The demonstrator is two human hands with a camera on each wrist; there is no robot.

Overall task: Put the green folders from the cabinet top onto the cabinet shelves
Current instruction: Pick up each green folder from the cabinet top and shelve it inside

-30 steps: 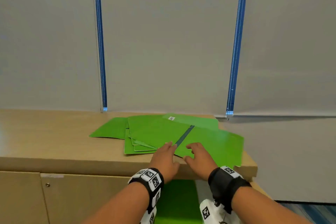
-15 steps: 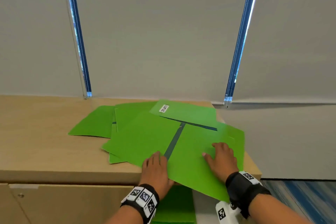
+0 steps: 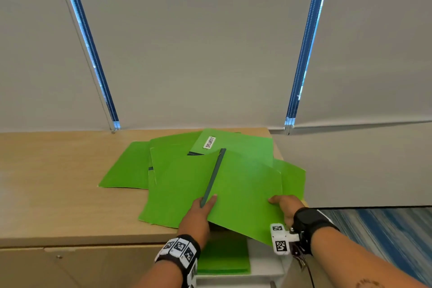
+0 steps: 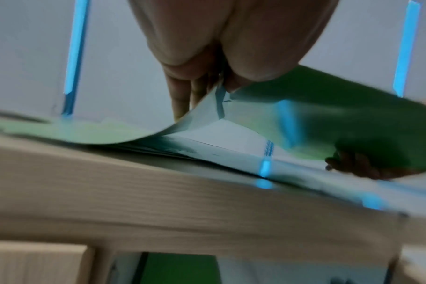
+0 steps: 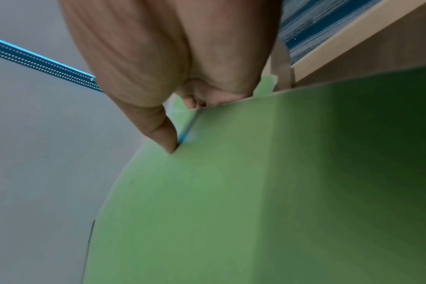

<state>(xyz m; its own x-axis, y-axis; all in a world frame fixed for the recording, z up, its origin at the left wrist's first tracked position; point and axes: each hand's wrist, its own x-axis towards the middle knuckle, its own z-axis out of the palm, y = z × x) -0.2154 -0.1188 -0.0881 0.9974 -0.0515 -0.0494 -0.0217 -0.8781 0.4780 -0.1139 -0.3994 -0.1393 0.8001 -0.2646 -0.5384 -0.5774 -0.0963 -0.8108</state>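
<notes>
Several green folders lie fanned on the wooden cabinet top (image 3: 58,182). The top green folder (image 3: 243,192), opened flat with a dark spine, is lifted at its near edge. My left hand (image 3: 201,211) pinches it at the near end of the spine, thumb on top, fingers underneath. My right hand (image 3: 284,206) grips its right near edge, thumb on top. In the left wrist view the top green folder (image 4: 316,119) curls up off the pile. The right wrist view shows my thumb on the top green folder (image 5: 255,192). A labelled folder (image 3: 233,145) reading SECURITY lies behind. More green folders (image 3: 224,257) sit on the shelf below.
Grey window blinds with blue cords (image 3: 301,54) fill the wall behind the cabinet. A shut cabinet door (image 3: 70,266) is at lower left. The cabinet top ends at the right near my right hand, with blue carpet (image 3: 385,236) beyond.
Both hands went from resting flat on the top folder to gripping its near edge, the right hand sliding rightward. The folder's near edge has risen off the pile. The head camera moved closer.
</notes>
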